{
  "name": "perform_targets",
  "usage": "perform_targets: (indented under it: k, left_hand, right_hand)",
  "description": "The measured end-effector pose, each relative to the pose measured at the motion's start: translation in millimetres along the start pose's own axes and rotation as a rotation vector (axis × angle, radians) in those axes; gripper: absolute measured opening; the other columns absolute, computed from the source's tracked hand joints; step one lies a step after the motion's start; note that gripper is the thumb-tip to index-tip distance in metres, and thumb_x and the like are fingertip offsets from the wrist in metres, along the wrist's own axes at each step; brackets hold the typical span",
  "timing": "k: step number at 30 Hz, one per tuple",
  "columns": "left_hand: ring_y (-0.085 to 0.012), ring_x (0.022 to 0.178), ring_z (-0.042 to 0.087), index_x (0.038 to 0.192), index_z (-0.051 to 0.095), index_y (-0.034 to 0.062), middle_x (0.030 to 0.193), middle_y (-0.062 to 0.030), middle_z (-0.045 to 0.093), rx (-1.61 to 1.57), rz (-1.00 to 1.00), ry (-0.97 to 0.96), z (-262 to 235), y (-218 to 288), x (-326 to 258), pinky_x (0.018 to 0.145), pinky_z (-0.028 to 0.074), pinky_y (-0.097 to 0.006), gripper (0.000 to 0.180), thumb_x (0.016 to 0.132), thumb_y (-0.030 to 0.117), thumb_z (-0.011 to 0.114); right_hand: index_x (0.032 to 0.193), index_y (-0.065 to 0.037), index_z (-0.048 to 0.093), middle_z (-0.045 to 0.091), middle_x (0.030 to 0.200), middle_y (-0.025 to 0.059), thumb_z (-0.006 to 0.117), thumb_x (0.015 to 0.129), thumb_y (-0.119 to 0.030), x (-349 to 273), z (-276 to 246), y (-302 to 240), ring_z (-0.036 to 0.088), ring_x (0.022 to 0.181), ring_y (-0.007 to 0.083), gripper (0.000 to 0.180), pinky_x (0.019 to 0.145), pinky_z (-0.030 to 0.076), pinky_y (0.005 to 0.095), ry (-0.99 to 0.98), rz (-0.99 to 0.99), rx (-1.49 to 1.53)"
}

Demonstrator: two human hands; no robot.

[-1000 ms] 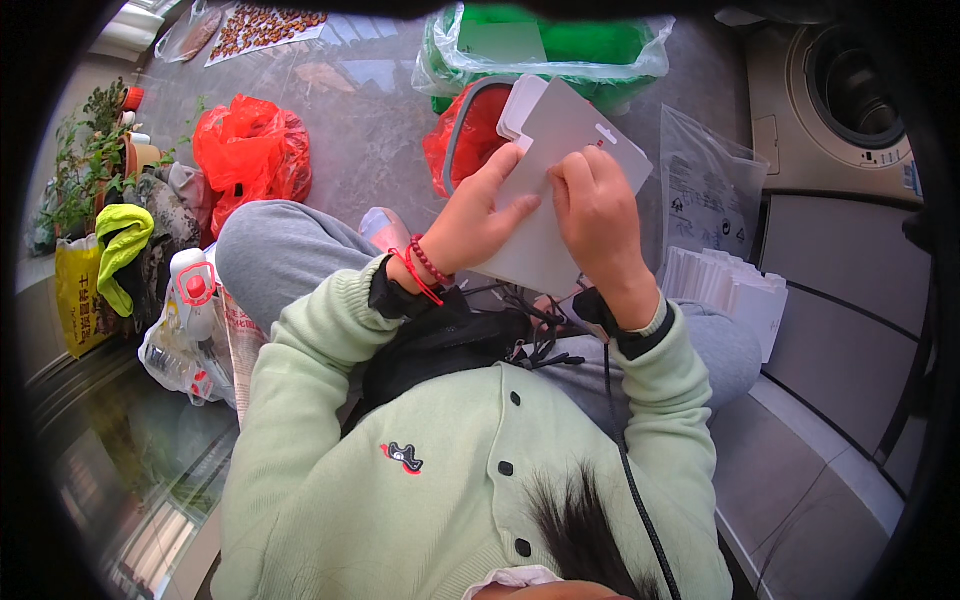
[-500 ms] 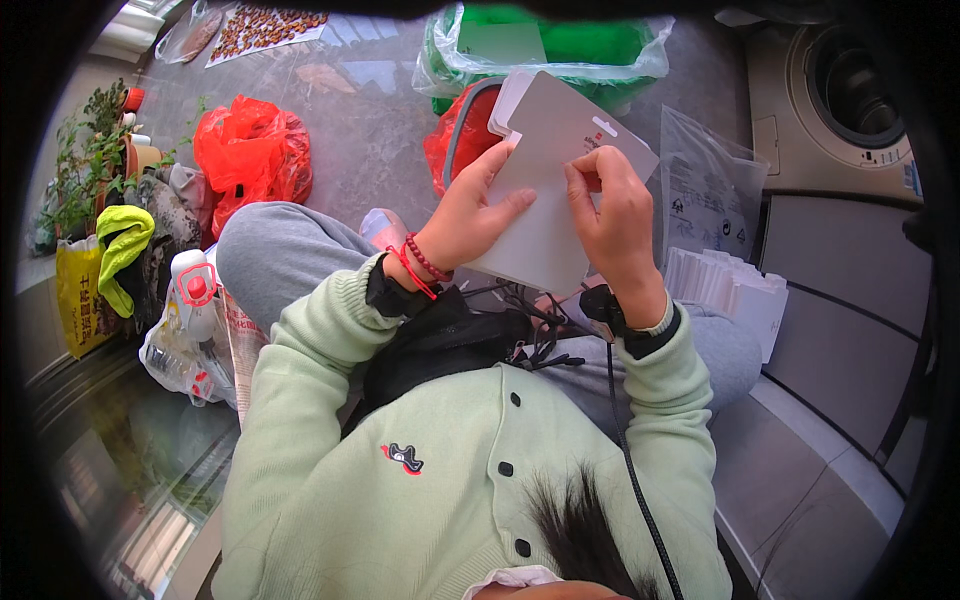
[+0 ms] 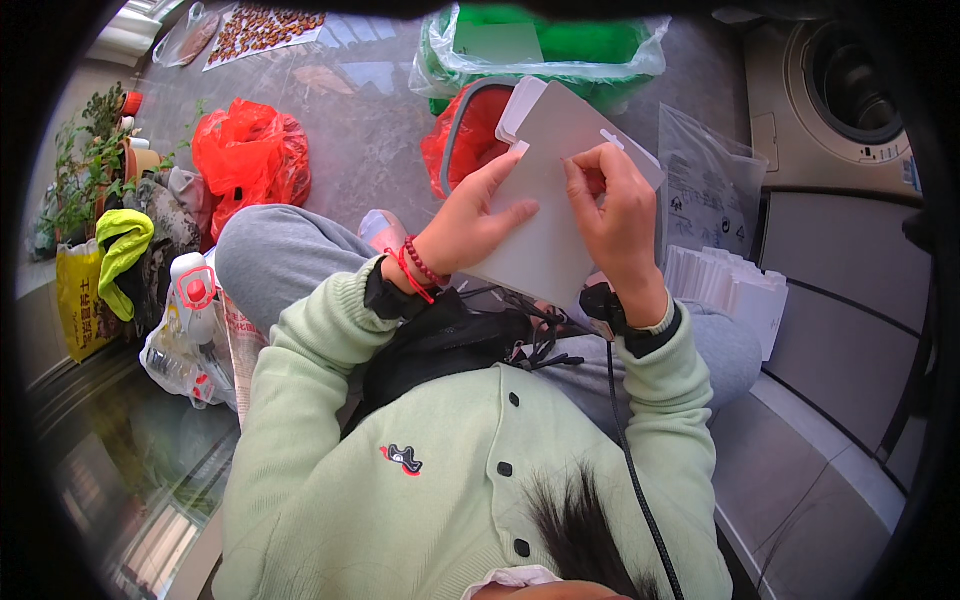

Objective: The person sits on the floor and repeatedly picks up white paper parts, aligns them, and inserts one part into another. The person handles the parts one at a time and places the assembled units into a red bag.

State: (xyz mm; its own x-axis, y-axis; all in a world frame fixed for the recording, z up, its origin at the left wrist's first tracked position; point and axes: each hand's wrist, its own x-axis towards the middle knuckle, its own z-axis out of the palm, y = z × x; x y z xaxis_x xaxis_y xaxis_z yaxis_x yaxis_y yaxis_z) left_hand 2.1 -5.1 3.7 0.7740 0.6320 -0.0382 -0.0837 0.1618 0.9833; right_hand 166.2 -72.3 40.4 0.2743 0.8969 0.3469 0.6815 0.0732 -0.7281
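The left hand (image 3: 465, 228) clamps the white cards (image 3: 540, 220), thumb across their face. The right hand (image 3: 622, 205), apart from the left, touches them with bent fingers; whether it grips one, I cannot tell. The cards are in front of the green cardigan (image 3: 420, 530). Half a second ago a red mark showed beside their slot (image 3: 611, 138); now it is out of sight. The yellow bag (image 3: 82, 300) bears large dark characters, the clear bag (image 3: 705, 195) dark symbols.
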Motion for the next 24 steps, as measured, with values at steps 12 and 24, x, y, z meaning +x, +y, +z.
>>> perform_targets:
  k: [12, 24]
  left_hand:
    - [-0.0117, 0.109, 0.05, 0.132, 0.042, 0.0008, 0.12, -0.006, 0.053, 0.277, 0.147, -0.053, -2.6, -6.6, -3.2, 0.092, 0.042, -0.024, 0.046, 0.09, 0.003, 0.059]
    - [-0.0138, 0.102, 0.058, 0.135, 0.039, 0.0063, 0.116, -0.0071, 0.058, -0.284, -0.073, 0.023, -13.6, 0.7, 4.6, 0.086, 0.049, -0.029, 0.051, 0.088, 0.001, 0.059]
  right_hand:
    - [0.08, -0.002, 0.051, 0.055, 0.073, 0.0124, 0.064, 0.081, -0.006, -0.2, 4.2, 1.7, 0.057, 0.069, 0.0309, 0.014, 0.061, 0.046, 0.0397, 0.025, -0.182, -0.188]
    - [0.08, -0.002, 0.052, 0.057, 0.07, 0.0111, 0.063, 0.083, -0.006, 1.3, -21.9, 11.3, 0.058, 0.063, 0.0264, 0.012, 0.058, 0.046, 0.0345, 0.009, 0.048, -0.054]
